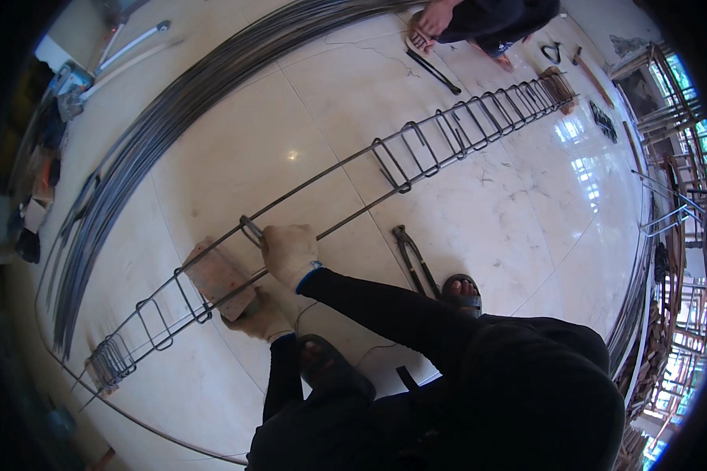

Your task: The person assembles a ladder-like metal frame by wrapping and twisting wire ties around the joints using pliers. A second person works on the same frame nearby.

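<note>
A long, narrow rebar frame (pixel 314 188) runs diagonally over the floor, its bars joined by several rectangular stirrups (pixel 404 166) bunched toward both ends. My right hand (pixel 291 253), in a pale work glove with a blue cuff, closes on a single wire stirrup (pixel 248 229) around the bars. Lower down, my left hand (pixel 261 315), gloved alike, grips the near edge of a reddish brick-like block (pixel 221 276) under the bars; some of its fingers are hidden. End-cutting pincers (pixel 413 259) with long dark handles lie right of my right hand, beside my sandalled foot (pixel 461 290).
A thick bundle of steel rods (pixel 173 102) curves along the far left. Blocks (pixel 559 90) prop the frame's ends. Another person (pixel 487 23) crouches at the top, near a second long-handled tool (pixel 434 71). Loose stirrups (pixel 602 122) lie at right.
</note>
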Available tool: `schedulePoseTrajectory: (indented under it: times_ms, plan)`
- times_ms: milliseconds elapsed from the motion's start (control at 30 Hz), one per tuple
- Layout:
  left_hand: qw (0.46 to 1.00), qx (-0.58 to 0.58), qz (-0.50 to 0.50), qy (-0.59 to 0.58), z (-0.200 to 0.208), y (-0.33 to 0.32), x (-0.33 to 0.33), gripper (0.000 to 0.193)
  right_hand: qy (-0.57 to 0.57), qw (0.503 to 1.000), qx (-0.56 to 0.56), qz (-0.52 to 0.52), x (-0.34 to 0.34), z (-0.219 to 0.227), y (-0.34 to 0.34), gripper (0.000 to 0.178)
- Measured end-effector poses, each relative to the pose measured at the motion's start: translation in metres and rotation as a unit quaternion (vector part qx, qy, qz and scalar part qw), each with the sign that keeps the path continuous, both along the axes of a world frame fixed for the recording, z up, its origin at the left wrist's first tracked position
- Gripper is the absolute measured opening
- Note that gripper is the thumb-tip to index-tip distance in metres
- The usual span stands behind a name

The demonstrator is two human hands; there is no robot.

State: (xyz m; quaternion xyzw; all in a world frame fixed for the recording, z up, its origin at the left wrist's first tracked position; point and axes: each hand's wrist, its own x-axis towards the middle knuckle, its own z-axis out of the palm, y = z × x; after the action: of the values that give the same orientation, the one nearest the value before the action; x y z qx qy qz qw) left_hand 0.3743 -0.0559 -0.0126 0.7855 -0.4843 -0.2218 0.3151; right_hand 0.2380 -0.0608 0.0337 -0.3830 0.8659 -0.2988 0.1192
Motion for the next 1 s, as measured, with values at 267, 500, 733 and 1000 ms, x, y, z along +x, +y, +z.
schedulePoseTrajectory:
  times_ms: [267,500,733,1000]
  plan:
    - [0.982,-0.096,-0.074,0.144,-0.010,0.004,0.001,0.109,0.031,0.998,0.020,-0.048,-0.050,-0.002,0.039,0.015]
    - [0.991,-0.077,-0.074,0.085,-0.049,-0.015,0.036,0.111,-0.007,0.999,0.023,-0.047,-0.053,0.022,0.046,0.023]
    - [0.995,-0.068,-0.064,0.042,-0.047,-0.020,0.033,0.110,0.008,0.999,0.031,-0.031,-0.056,0.016,0.051,0.034]
    - [0.995,-0.079,-0.047,0.034,-0.069,-0.029,0.047,0.110,-0.020,0.994,0.102,0.043,-0.072,0.009,0.052,0.034]
